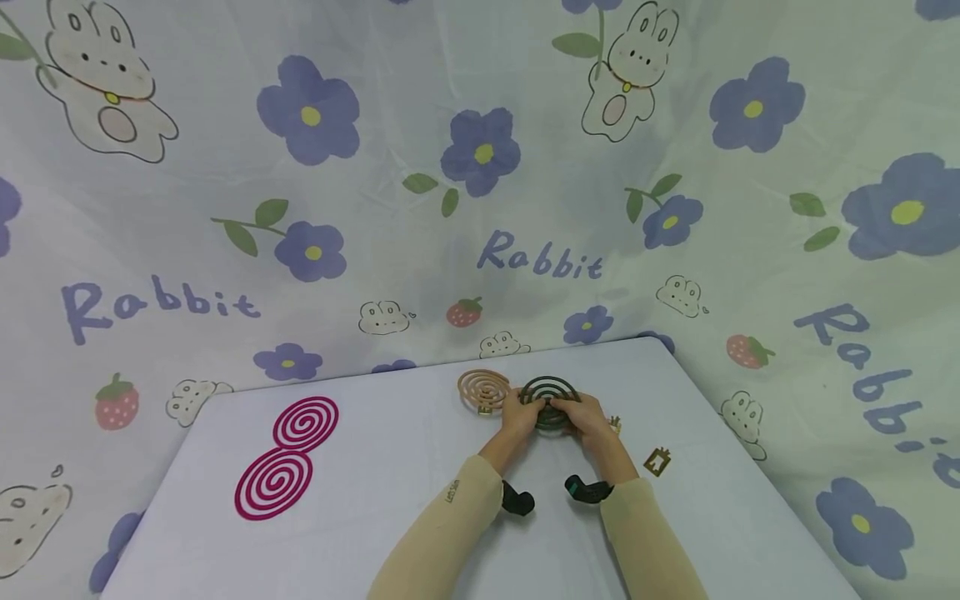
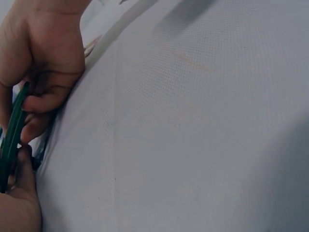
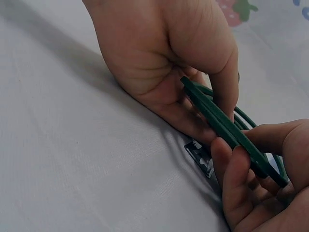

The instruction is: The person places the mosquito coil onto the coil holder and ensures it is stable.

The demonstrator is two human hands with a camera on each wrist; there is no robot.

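Note:
Both hands hold a dark green mosquito coil [image 1: 550,378] above the far part of the table. My left hand [image 1: 519,414] grips its left side and my right hand [image 1: 591,414] its right side, thumbs on top near the middle. In the right wrist view the edge of the green coil [image 3: 219,121] shows two layers, pinched between fingers and thumbs. The left wrist view catches only part of the green coil [image 2: 12,137] at its left border. Below the hands, a small metal coil stand [image 3: 199,158] lies on the cloth.
Left of the hands, a brown coil [image 1: 483,385] sits with a gold stand [image 1: 485,409] at its front. Two pink coils [image 1: 306,423] [image 1: 273,484] lie at the table's left. Another gold stand [image 1: 657,461] lies at right, and one [image 1: 615,425] is partly hidden beside the right hand.

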